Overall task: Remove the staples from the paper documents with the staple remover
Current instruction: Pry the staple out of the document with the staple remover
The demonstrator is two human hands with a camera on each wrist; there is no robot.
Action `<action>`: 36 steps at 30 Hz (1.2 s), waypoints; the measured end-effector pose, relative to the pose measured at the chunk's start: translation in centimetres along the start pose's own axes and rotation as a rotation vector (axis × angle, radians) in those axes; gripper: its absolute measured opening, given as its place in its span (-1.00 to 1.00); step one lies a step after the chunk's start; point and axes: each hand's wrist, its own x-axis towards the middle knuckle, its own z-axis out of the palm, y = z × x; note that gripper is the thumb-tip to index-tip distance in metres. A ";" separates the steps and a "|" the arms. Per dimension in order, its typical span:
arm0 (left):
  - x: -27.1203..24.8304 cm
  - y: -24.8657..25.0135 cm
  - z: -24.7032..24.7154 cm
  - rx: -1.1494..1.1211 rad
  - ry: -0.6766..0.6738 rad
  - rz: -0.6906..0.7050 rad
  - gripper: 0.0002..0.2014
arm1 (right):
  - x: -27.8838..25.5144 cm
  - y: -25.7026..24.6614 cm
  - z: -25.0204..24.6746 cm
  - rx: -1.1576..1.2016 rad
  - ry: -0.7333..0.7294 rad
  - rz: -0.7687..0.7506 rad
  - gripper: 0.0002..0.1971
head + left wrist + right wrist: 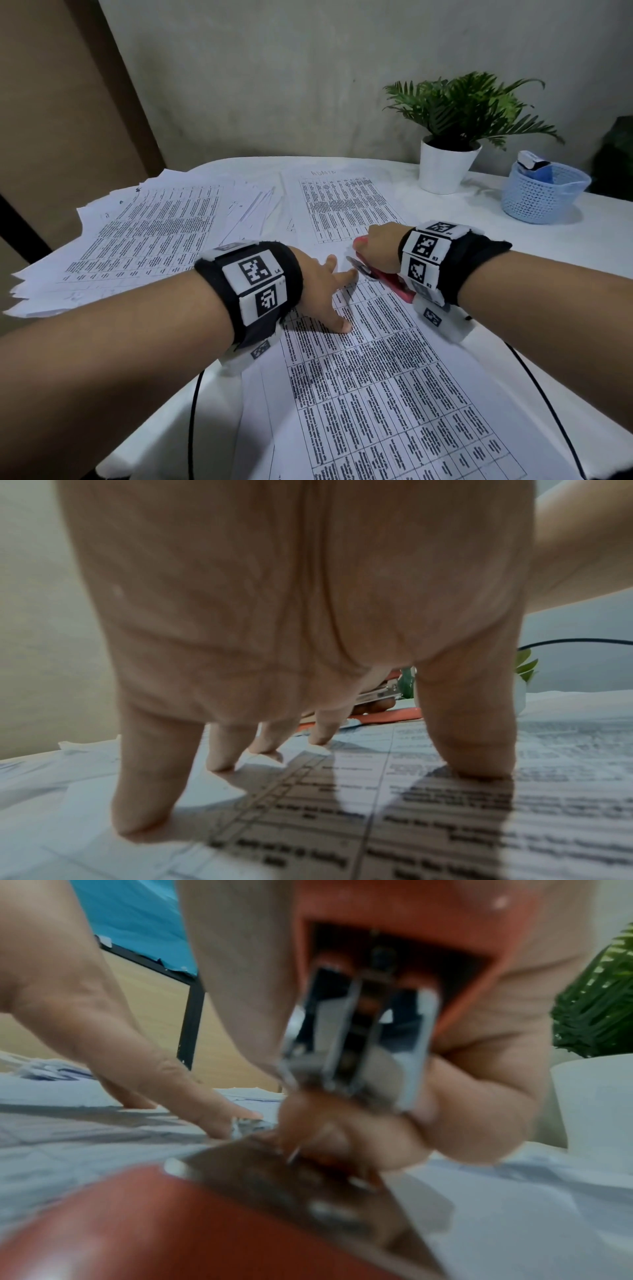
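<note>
Head view: left hand point(322, 287) released, fingers splayed pressing document point(394, 394); right hand point(376, 246) grip clenched around staple remover point(387, 281).

Bare cloth right of the hands; potted plant point(448, 150) and basket point(541, 195) block the far-right corner

Looks like a small office or home desk setup: a white-covered bench point(565, 240) buried in printed table sheets point(147, 236), a potted fern point(445, 164) at 1 o'clock, a blue mesh basket point(541, 198) (stationery inside, I think) at 2 o'clock, bare grey wall point(274, 85) behind.
</note>
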 end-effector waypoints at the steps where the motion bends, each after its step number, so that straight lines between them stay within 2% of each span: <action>1: 0.0 0.0 0.0 0.001 -0.001 0.000 -0.06 | 0.0 0.2 0.1 0.010 0.004 -0.006 -0.58; 11: 0.1 0.0 -0.2 -0.020 -0.003 0.002 -0.06 | 0.9 0.8 0.4 0.302 0.040 0.132 -0.52; 18: 0.6 -0.2 0.0 -0.031 0.014 0.022 -0.06 | 1.2 0.8 0.4 0.294 0.060 0.111 -0.55; 21: 0.6 -0.7 0.1 -0.108 0.038 0.070 -0.08 | 0.5 0.7 0.2 0.296 0.073 0.091 -0.56; 24: -0.1 -2.3 0.1 -0.224 0.162 0.123 -0.21 | 0.2 1.5 0.4 0.381 0.085 0.076 -0.52; 26: -0.6 -3.7 0.3 -0.270 0.289 0.082 -0.36 | -0.4 2.0 0.4 0.493 0.099 0.098 -0.50; 28: -0.8 -4.8 0.9 -0.243 0.335 0.009 -0.44 | -1.2 2.2 0.1 0.510 0.110 0.093 -0.52; 32: -0.8 -4.4 2.4 -0.129 0.204 -0.083 -0.26 | -2.7 1.4 -0.5 0.430 0.062 0.020 -0.60; 36: -1.1 -3.1 2.9 -0.132 0.175 -0.044 -0.19 | -3.3 -0.3 -0.4 0.392 0.012 -0.020 -0.63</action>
